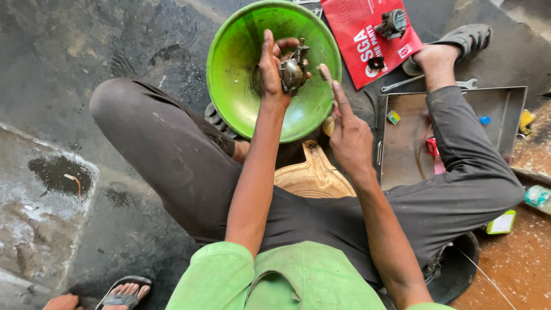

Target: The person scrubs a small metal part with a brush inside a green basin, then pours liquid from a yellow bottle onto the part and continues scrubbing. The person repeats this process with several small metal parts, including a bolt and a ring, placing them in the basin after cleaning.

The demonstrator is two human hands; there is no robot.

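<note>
Hands first: the left hand (271, 68) is clamped around a small grimy metal engine part (293, 71), holding it over the middle of a green plastic basin (229, 63), probably so that dirt or drips fall into the basin rather than on the floor. Just beside it and apart from the part, the right hand (349, 135) hangs empty, its fingers loosely spread and one finger raised near the basin's rim, gripping nothing. The person sits low on a tan moulded stool (313, 175) with knees wide, the basin resting between the legs on a dark, oil-stained concrete floor (69, 63). To the right lies a shallow metal tray (505, 115) holding a few small coloured bits, with a spanner (425, 83) beside its top edge. Past the basin a red packet (356, 40) carries another dark metal component (394, 23). A sandalled foot (459, 43) rests next to the packet, and someone else's sandalled toes (123, 294) show at the bottom left.
</note>
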